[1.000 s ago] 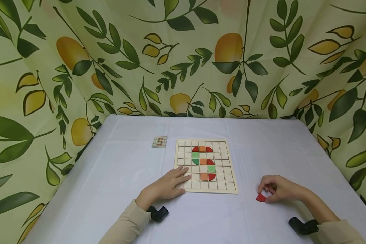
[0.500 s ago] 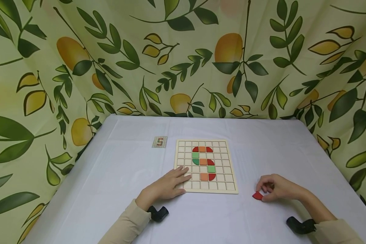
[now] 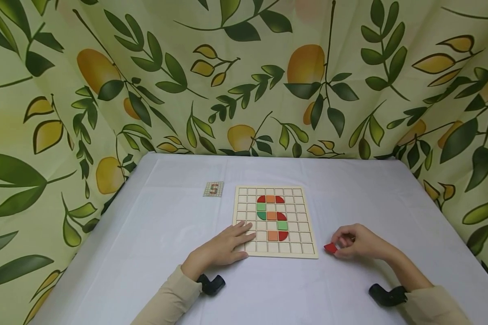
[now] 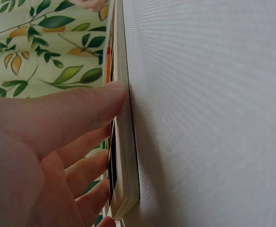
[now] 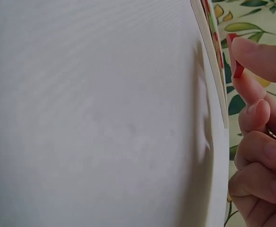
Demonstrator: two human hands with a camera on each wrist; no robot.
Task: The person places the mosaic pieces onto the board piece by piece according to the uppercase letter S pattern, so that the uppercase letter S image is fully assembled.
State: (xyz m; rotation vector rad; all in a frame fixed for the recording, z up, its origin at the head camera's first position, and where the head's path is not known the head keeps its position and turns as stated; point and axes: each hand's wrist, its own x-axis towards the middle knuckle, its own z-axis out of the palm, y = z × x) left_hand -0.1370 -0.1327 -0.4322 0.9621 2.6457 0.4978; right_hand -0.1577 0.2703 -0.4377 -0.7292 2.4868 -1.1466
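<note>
My left hand [image 3: 221,247] rests with its fingers spread over the front left corner of a wooden grid board [image 3: 298,208]. In the left wrist view, the thumb [image 4: 95,104] lies against the board's edge. Green, orange and red tiles sit in the board's cells and form an S-like figure; a red rounded tile [image 3: 283,236] is at its lower right end. Just right of the board, my right hand [image 3: 362,241] pinches a red quarter-round tile [image 3: 330,248] between thumb and index finger, the other fingers curled in. The right wrist view shows that tile [image 5: 238,71] edge-on, raised off the cloth.
A small card [image 3: 213,189] printed with an S on a grid lies left of the board's far corner. White cloth [image 3: 171,194] covers the table. Behind hangs a curtain [image 3: 244,104] with leaves and fruit. Black devices [image 3: 213,285] are strapped at both wrists.
My right hand has moved left and away from me, bringing the red tile close to the board's right edge. The left hand and the board have stayed in place.
</note>
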